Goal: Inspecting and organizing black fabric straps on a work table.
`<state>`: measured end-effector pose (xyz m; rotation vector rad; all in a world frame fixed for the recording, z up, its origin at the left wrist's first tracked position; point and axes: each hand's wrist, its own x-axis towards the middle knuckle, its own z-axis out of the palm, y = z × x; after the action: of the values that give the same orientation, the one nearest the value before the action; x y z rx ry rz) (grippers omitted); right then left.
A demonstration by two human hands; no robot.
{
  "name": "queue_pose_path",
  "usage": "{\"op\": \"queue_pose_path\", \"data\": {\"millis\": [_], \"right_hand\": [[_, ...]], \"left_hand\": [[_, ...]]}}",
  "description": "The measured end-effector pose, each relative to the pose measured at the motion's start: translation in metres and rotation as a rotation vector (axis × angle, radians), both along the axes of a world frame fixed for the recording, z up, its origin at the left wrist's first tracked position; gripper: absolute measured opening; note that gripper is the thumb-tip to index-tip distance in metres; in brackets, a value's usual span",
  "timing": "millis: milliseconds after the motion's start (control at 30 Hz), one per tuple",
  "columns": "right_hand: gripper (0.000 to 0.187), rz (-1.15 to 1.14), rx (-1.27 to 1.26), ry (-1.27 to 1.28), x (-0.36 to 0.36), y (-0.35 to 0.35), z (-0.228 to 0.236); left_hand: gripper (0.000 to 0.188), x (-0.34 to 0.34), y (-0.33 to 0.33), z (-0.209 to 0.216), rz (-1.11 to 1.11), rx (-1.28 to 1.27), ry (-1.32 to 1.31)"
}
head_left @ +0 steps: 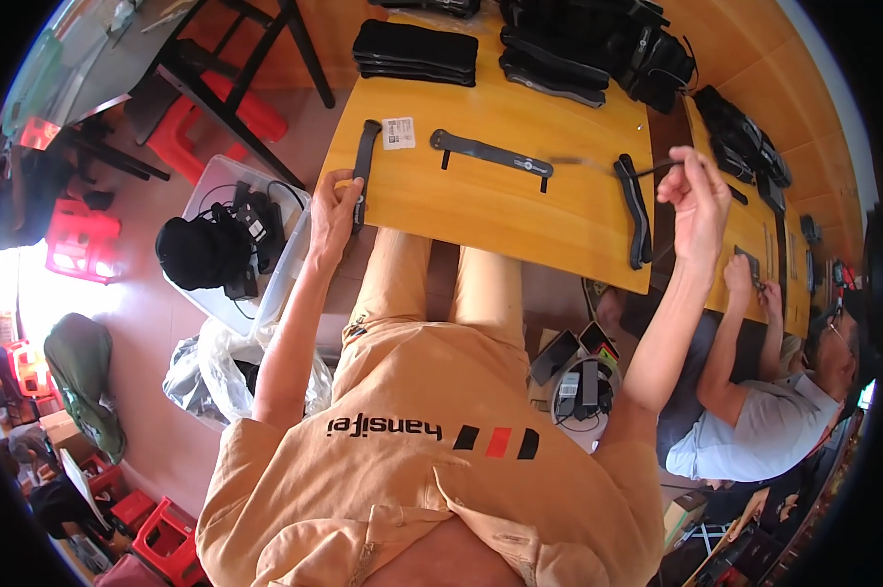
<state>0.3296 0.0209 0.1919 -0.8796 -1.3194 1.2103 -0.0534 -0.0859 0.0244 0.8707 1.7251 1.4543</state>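
Observation:
At the near left edge of the wooden table, my left hand [336,210] has its fingers closed at the side of a black strap [365,161], which lies lengthwise along the table. Raised over the table's right edge, my right hand [698,201] pinches a thin dark strip [659,167]. Its far end is smeared by motion, so its exact kind is unclear. Between my hands lies a flat dark-grey strap [490,154] with two short black tabs. A curved black band [635,210] rests near the right edge, below the pinched strip.
A white label [398,133] lies on the table [549,225]. Stacked black straps [415,51] and black padded gear [559,64] fill its far side. A plastic bin [221,176] with black equipment stands left. A co-worker's hands [738,276] work at the right-hand table.

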Motion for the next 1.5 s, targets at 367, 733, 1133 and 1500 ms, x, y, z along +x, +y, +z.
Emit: {"op": "queue_pose_path", "data": {"millis": [367, 733, 1133, 1500], "right_hand": [[0.011, 0.152, -0.096, -0.238, -0.011, -0.039, -0.031], [0.021, 0.5, 0.009, -0.393, -0.081, -0.052, -0.051], [0.013, 0.094, -0.445, -0.299, -0.05, -0.02, -0.124], [0.013, -0.148, -0.447, -0.215, -0.06, 0.022, -0.171]], "left_hand": [[0.019, 0.019, 0.007, -0.001, -0.008, -0.229, 0.903], [0.038, 0.093, 0.024, 0.089, -0.726, 0.2, 0.177], [0.015, 0.046, 0.07, 0.044, -0.852, -0.165, 0.136], [0.016, 0.043, 0.113, 0.009, -0.458, -0.156, -0.193]]}}
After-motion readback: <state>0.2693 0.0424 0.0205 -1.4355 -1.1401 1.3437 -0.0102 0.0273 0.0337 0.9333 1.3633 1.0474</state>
